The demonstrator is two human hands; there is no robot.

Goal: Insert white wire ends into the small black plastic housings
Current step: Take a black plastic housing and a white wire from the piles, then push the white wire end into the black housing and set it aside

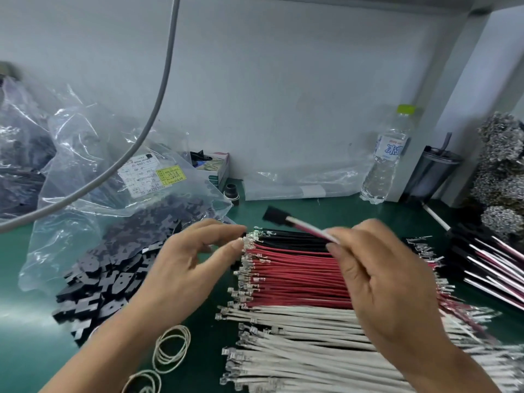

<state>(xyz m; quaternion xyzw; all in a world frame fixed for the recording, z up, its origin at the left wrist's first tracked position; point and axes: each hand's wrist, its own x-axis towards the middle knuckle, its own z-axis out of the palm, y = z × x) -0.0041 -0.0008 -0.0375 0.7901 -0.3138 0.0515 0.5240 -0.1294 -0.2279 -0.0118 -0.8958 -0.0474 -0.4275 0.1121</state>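
- My right hand (388, 282) is closed around a short bunch of wires (309, 228), pinched between thumb and fingers; I can make out white and red strands in it, though motion blur softens them.
- A black housing (274, 215) sits on the far end of that bunch, up and to the left of my right hand, raised off the mat and tilted.
- My left hand (187, 262) is partly open, thumb and forefinger close together at the metal tips of the black wires (292, 238); I cannot tell whether it has gripped one.
- The red wires (297, 279) lie in a row between my two hands, partly under my right hand.
- The white wires (297, 336) lie below the red ones, nearer to me, under and left of my right wrist.
- A heap of loose black housings (105, 282) spills from a clear bag (93, 154) just left of my left hand.
- Rubber bands (171, 350) lie on the green mat (28, 321) beneath my left forearm.
- A water bottle (388, 154) stands well beyond my right hand, against the wall.
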